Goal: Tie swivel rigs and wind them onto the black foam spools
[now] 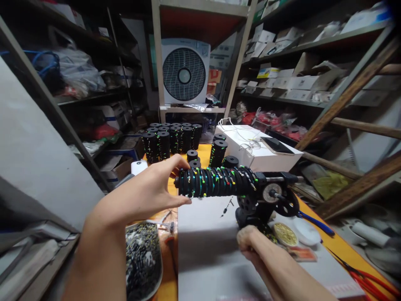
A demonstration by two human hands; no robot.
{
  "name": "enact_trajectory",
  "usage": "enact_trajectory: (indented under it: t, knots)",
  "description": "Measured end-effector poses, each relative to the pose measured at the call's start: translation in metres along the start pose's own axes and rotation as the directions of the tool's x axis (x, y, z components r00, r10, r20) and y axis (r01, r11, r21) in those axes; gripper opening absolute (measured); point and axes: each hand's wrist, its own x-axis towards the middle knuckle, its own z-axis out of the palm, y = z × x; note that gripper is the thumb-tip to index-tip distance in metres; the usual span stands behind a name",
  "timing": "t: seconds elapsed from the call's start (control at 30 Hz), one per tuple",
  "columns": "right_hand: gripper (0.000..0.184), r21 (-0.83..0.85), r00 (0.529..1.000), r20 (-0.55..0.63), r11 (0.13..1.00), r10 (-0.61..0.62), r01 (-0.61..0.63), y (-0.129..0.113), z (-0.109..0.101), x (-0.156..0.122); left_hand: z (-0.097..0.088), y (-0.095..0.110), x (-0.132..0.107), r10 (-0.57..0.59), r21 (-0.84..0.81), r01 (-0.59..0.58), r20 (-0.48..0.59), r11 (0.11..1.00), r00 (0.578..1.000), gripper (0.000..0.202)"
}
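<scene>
A row of black foam spools (216, 182) sits lengthwise on a black hand-geared winder (272, 194). Dark line is wound round it, with small green, red and yellow beads and metal bits. My left hand (166, 182) is curled round the row's left end, thumb below and fingers above and behind. My right hand (250, 240) is closed in a fist just below the winder's base; what it holds, if anything, is hidden. A short piece of tackle (227, 207) hangs or lies below the spools, over the white board (203, 251).
Wound foam spools (163, 144) stand upright behind. A white box (244, 144) carries a phone (277, 145) and glasses. Left is a tray of small dark parts (159, 251); right are a dish of gold-coloured bits (285, 234), blue-handled pliers (316, 223) and red-handled scissors (360, 274).
</scene>
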Motion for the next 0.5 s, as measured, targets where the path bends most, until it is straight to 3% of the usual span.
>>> enact_trajectory:
  t: [0.1, 0.27, 0.37, 0.5]
  knots:
    - [0.018, 0.053, 0.973, -0.176, 0.985, -0.152, 0.163, -0.026, -0.028, 0.026, -0.002, 0.002, 0.001, -0.003, -0.034, 0.003, 0.012, 0.999, 1.0, 0.041]
    - [0.018, -0.115, 0.827, -0.476, 0.953, -0.3, 0.28, -0.054, -0.056, 0.081, -0.004, 0.003, 0.0, -0.001, -0.045, 0.002, 0.024, 0.999, 1.0, 0.042]
    - [0.014, -0.226, 0.763, -0.526, 0.926, -0.377, 0.301, -0.061, -0.055, 0.108, -0.005, 0.004, -0.001, -0.004, -0.065, 0.007, 0.039, 0.998, 0.999, 0.042]
    - [0.011, -0.263, 0.745, -0.524, 0.911, -0.412, 0.318, -0.064, -0.049, 0.125, -0.005, 0.004, -0.001, 0.007, -0.085, -0.004, 0.038, 0.996, 0.999, 0.038]
